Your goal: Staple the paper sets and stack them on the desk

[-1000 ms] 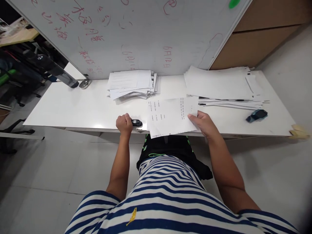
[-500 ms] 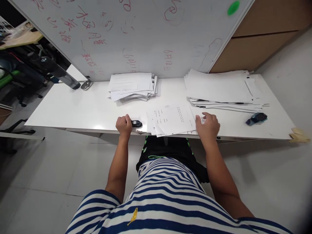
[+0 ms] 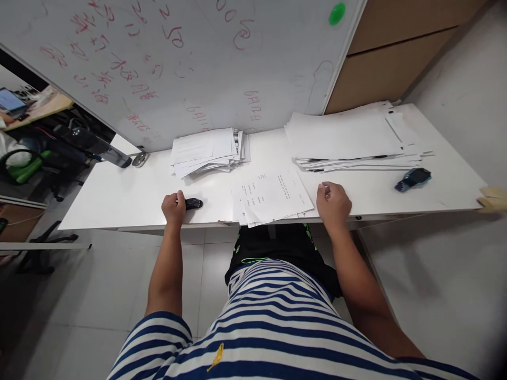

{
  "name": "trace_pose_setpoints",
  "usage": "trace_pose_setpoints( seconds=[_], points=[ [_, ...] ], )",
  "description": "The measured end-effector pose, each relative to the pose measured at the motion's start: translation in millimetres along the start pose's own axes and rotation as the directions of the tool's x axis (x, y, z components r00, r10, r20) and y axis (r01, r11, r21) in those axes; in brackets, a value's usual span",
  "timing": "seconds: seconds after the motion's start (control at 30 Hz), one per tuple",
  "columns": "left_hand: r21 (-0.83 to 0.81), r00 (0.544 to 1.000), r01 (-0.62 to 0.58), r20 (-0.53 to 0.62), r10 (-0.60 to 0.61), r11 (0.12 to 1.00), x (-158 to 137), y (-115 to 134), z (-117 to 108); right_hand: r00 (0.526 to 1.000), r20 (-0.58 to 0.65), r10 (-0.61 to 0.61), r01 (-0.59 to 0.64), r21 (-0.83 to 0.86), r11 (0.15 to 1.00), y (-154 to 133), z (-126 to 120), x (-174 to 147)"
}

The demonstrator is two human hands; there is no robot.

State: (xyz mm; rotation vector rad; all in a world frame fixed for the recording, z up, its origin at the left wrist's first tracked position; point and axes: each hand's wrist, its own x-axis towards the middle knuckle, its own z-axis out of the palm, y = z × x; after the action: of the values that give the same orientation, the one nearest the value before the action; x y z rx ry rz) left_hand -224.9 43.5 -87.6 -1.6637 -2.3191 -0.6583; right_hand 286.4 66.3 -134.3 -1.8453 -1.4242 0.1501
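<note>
On the left part of the white desk, my left hand point(image 3: 173, 209) is closed in a fist around a black stapler point(image 3: 194, 203), whose rounded end sticks out to the right near the front edge. Several printed sheets point(image 3: 273, 198) lie loosely overlapped in front of me, slightly fanned, their lower corner reaching over the edge. Just right of these sheets, my right hand point(image 3: 334, 206) rests by the desk with its fingers curled in; nothing shows in it, and it is apart from the paper.
Behind stand a smaller paper stack point(image 3: 206, 150) and a larger one point(image 3: 344, 137), against a whiteboard point(image 3: 222, 68). A dark blue-edged object point(image 3: 413, 179) lies right. A bottle point(image 3: 99, 145) and a small round item point(image 3: 140, 159) sit at the back left. Cardboard boxes point(image 3: 396, 58) stand behind right.
My left hand has moved left with the stapler, away from the printed sheets. My right hand's fingers have curled in from a more open pose. The view has tilted and shifted.
</note>
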Motion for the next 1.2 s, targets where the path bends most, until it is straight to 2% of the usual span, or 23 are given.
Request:
trace_pose_setpoints(
  seconds=[0.1,0.23,0.37,0.47,0.57,0.7,1.2],
  points=[
    [0.097,0.986,-0.158,0.065,0.152,0.983,15.6,16.7,-13.6,1.000,0.008,-0.007,0.007,0.009,1.000,1.1,1.5,0.2],
    [0.072,0.921,-0.378,0.132,0.367,0.923,49.0,80.6,-21.3,1.000,0.006,0.003,-0.003,0.012,1.000,1.8,3.7,0.8],
    [0.012,0.874,-0.431,0.252,0.415,0.902,91.0,143.7,-5.6,1.000,0.009,0.017,-0.018,0.015,1.000,0.3,3.7,0.9],
    [0.002,0.844,-0.413,0.377,0.382,0.911,116.4,167.6,11.6,1.000,0.023,0.008,-0.009,0.015,1.000,-1.1,2.6,0.8],
    [0.021,0.831,-0.380,0.446,0.332,0.925,130.7,176.2,23.4,0.999,0.041,-0.005,0.005,0.008,1.000,-1.9,1.2,1.1],
    [0.045,0.826,-0.371,0.473,0.307,0.928,134.5,178.9,26.8,0.999,0.045,-0.020,0.020,0.001,1.000,-2.7,-0.4,1.2],
    [-0.018,0.817,-0.344,0.487,0.309,0.939,134.4,174.3,30.3,0.999,0.052,-0.008,0.006,0.030,1.000,-1.3,0.7,0.6]
  ],
)
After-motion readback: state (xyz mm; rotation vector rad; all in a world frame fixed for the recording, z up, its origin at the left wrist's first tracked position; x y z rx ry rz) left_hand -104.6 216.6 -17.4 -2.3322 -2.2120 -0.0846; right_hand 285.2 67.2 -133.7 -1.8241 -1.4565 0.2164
